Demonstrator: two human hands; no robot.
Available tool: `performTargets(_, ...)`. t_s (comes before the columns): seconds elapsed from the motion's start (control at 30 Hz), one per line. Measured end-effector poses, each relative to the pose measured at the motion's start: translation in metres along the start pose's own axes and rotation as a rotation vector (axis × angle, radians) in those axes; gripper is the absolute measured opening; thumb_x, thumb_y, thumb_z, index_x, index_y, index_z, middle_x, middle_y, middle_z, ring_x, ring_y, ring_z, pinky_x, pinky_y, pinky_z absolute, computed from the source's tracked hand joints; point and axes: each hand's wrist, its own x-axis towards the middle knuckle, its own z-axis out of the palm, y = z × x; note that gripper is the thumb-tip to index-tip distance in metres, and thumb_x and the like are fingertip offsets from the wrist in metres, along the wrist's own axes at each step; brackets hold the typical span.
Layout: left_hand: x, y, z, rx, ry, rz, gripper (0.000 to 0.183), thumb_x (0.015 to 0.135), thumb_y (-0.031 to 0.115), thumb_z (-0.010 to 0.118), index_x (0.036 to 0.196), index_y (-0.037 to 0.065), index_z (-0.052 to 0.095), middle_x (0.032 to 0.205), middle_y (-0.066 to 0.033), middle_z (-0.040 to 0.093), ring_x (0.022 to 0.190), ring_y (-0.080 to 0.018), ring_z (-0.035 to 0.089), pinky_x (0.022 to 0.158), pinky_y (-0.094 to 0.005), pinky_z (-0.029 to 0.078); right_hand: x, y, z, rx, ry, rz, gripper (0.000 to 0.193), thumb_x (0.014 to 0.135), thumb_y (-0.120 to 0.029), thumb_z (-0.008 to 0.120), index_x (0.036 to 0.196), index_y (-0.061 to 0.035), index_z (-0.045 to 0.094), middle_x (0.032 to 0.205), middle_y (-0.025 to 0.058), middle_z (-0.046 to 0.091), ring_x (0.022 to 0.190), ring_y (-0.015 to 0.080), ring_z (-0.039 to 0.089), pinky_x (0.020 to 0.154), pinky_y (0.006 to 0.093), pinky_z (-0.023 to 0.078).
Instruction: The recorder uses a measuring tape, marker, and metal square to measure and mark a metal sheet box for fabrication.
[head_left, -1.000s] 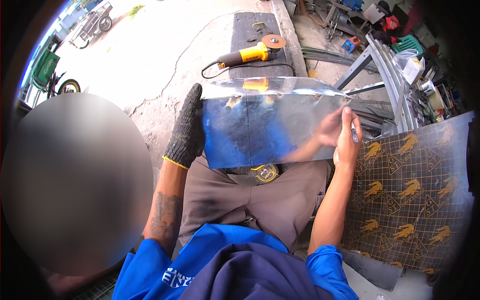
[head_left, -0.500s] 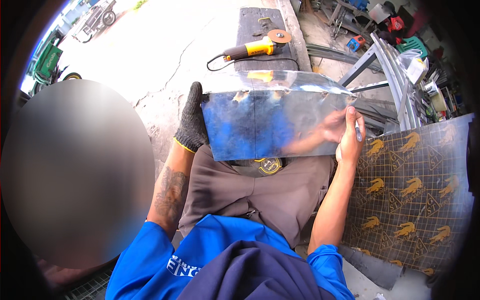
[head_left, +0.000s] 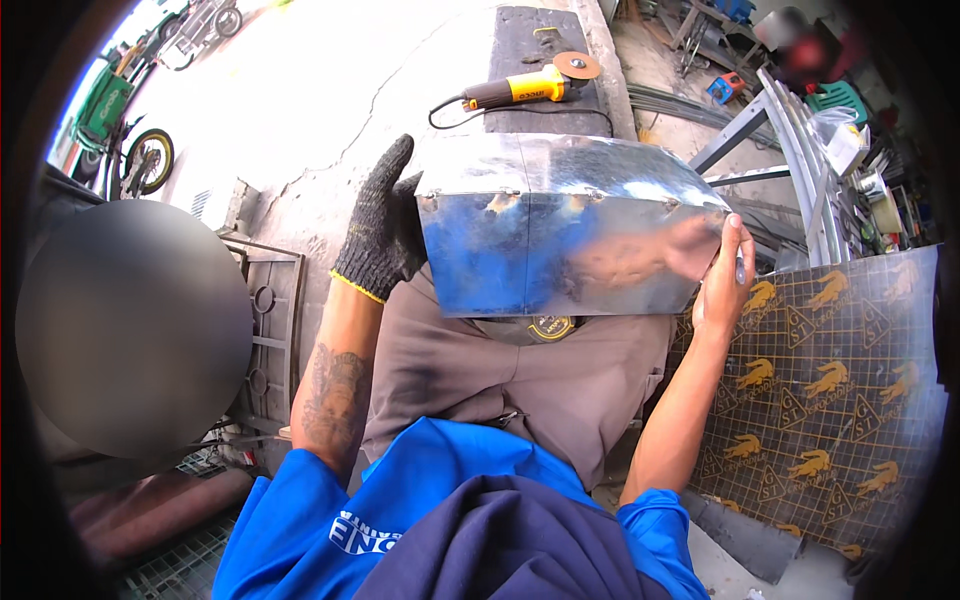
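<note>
Your lap holds a shiny metal sheet (head_left: 560, 240) upright, gripped at its left edge by your gloved left hand (head_left: 385, 225) and at its right edge by your bare right hand (head_left: 722, 280). A patterned mat (head_left: 830, 380) crowds your right side; bare concrete floor (head_left: 300, 120) lies open to the left. Beyond the sheet, a yellow grinder (head_left: 530, 88) lies on a dark slab (head_left: 535, 40).

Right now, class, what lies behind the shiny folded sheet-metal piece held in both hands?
Behind the shiny folded sheet-metal piece lies a yellow angle grinder on a dark slab. The sheet hides the slab's near end.
</note>
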Motion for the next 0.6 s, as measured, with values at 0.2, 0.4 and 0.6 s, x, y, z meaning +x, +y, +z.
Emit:
performTargets(0.2, 0.008, -0.017, -0.032, 0.767, -0.009, 0.404, 0.054, 0.086, 0.001, 0.064, 0.14, 0.002, 0.058, 0.133, -0.0161, 0.066, 0.122, -0.0262, 0.064, 0.109, -0.0367, 0.05, -0.005, -0.036, 0.009, 0.076, -0.072, 0.191, 0.026, 0.102, -0.023, 0.067, 0.109, 0.0016, 0.061, 0.1, 0.0109, 0.069, 0.086, 0.0191, 0.072, 0.072, 0.0362, 0.067)
performTargets(0.4, 0.033, 0.002, -0.039, 1.147, -0.044, 0.56, 0.082, 0.063, -0.022, 0.052, 0.143, -0.002, 0.054, 0.142, -0.0174, 0.062, 0.136, -0.0268, 0.057, 0.119, -0.0382, 0.041, 0.006, -0.019, 0.006, 0.104, -0.032, 0.194, 0.016, 0.101, -0.012, 0.065, 0.108, 0.0023, 0.062, 0.102, 0.0136, 0.07, 0.089, 0.0216, 0.072, 0.075, 0.0378, 0.066)
performTargets(0.6, 0.083, 0.013, -0.076, 1.596, -0.395, 1.123, 0.074, 0.069, -0.015, 0.052, 0.142, -0.003, 0.053, 0.144, -0.0186, 0.06, 0.138, -0.0282, 0.055, 0.122, -0.0434, 0.036, 0.007, 0.014, 0.029, 0.221, 0.085, 0.029, 0.013, 0.1, -0.01, 0.068, 0.106, -0.0006, 0.061, 0.095, 0.0086, 0.066, 0.092, 0.0148, 0.066, 0.083, 0.0325, 0.06)
